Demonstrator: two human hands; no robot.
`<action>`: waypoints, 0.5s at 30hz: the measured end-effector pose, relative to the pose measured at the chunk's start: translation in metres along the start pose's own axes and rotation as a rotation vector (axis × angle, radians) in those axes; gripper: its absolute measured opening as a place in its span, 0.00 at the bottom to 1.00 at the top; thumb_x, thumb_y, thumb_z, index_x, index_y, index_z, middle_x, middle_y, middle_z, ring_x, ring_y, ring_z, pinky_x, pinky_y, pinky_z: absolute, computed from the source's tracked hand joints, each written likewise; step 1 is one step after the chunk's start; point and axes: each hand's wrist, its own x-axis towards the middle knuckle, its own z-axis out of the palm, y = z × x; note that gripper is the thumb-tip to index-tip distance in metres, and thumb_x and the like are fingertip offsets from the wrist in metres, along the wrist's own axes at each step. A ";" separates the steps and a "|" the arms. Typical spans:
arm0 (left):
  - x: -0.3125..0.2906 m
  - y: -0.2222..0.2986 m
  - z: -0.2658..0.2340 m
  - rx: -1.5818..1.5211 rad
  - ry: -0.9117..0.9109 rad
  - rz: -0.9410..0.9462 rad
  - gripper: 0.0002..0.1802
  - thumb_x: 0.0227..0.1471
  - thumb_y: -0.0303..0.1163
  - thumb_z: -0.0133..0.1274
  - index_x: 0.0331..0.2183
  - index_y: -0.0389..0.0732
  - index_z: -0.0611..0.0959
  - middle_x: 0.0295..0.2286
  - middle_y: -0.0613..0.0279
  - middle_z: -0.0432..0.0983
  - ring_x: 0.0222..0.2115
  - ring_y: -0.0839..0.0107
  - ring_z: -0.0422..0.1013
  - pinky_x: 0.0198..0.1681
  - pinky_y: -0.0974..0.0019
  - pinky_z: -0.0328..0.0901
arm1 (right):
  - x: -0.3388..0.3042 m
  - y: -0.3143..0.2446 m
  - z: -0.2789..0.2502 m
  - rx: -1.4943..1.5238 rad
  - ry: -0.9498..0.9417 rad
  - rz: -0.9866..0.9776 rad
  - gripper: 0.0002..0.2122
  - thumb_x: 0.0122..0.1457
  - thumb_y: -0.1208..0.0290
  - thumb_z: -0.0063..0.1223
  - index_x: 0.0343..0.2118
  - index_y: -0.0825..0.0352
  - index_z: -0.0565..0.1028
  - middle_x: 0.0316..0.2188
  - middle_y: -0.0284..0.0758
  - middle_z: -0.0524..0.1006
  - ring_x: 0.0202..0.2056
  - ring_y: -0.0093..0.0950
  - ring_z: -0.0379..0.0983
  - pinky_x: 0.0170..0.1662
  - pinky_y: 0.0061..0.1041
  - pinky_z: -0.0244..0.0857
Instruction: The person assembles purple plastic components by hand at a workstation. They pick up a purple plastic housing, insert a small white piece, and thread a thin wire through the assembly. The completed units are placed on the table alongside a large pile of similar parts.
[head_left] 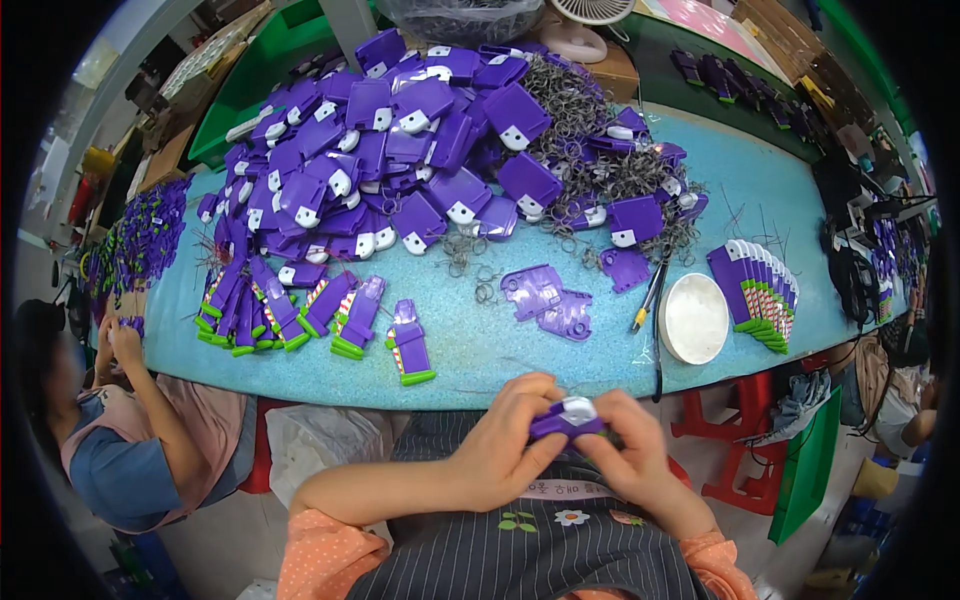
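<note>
Just off the table's near edge, my left hand (510, 432) and my right hand (628, 440) grip a purple-and-white plastic part (567, 416) from either side. The fingers of both hands are closed on it and cover much of it. Beyond them, two bare purple plastic plates (535, 290) lie overlapping on the table. To the left rests a single purple piece with a green end (411, 345), beside several similar pieces (245, 315) in a loose row. A large heap of purple plastic housings with white corners (405, 140) covers the back of the table.
Many grey wire springs (570, 115) lie tangled right of the heap. A round white dish (694, 318) stands near the front edge, beside a thin tool (648, 300). Right of it, several purple-and-green pieces (755, 295) are fanned out. Another person (150, 420) works at the left.
</note>
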 end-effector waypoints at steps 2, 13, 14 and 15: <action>0.021 0.007 -0.015 0.279 -0.072 0.063 0.23 0.46 0.28 0.54 0.43 0.31 0.66 0.47 0.42 0.61 0.48 0.44 0.60 0.52 0.49 0.56 | -0.005 0.005 -0.027 -0.022 0.157 0.008 0.12 0.49 0.75 0.58 0.36 0.71 0.71 0.29 0.36 0.73 0.30 0.25 0.70 0.34 0.24 0.64; 0.166 -0.068 -0.083 1.325 -0.013 0.427 0.19 0.39 0.25 0.49 0.40 0.37 0.75 0.35 0.59 0.68 0.41 0.63 0.65 0.43 0.62 0.59 | 0.045 0.103 -0.165 -0.567 0.711 -0.001 0.09 0.50 0.76 0.57 0.34 0.71 0.73 0.27 0.32 0.71 0.30 0.23 0.66 0.35 0.22 0.60; 0.162 -0.069 -0.087 1.280 0.007 0.416 0.18 0.39 0.25 0.49 0.38 0.37 0.75 0.34 0.58 0.69 0.41 0.62 0.65 0.43 0.61 0.59 | 0.048 0.105 -0.163 -0.823 0.684 -0.059 0.09 0.47 0.76 0.59 0.32 0.71 0.73 0.27 0.34 0.71 0.30 0.27 0.67 0.35 0.25 0.60; 0.155 -0.068 -0.090 1.234 0.027 0.405 0.17 0.39 0.24 0.50 0.37 0.37 0.75 0.33 0.58 0.69 0.41 0.62 0.65 0.43 0.61 0.59 | 0.048 0.103 -0.161 -0.860 0.702 -0.062 0.12 0.44 0.74 0.61 0.32 0.69 0.73 0.27 0.38 0.70 0.31 0.36 0.66 0.36 0.32 0.59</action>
